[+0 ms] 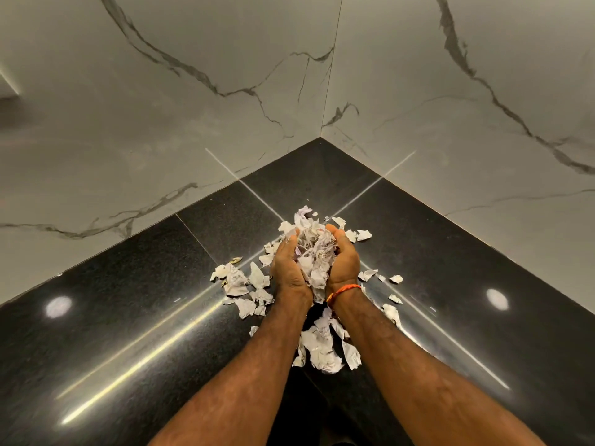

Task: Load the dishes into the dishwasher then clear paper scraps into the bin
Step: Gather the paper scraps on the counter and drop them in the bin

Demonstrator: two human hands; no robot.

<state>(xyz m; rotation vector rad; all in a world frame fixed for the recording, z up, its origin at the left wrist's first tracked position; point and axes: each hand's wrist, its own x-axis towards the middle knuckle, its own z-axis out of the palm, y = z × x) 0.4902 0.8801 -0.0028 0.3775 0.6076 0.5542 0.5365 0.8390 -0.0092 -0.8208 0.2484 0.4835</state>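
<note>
A heap of torn white paper scraps (314, 257) is pressed between my two cupped hands above a black granite counter (128, 317). My left hand (287, 268) closes on the heap from the left and my right hand (344, 260), with an orange thread at the wrist, closes on it from the right. More loose scraps (240, 284) lie on the counter to the left, others (323, 349) lie between my forearms, and a few small pieces (394, 299) lie to the right. No dishwasher, dishes or bin are in view.
The counter runs into a corner formed by two white marble-patterned walls (193, 107). Ceiling lights reflect as bright spots and streaks on the polished black surface.
</note>
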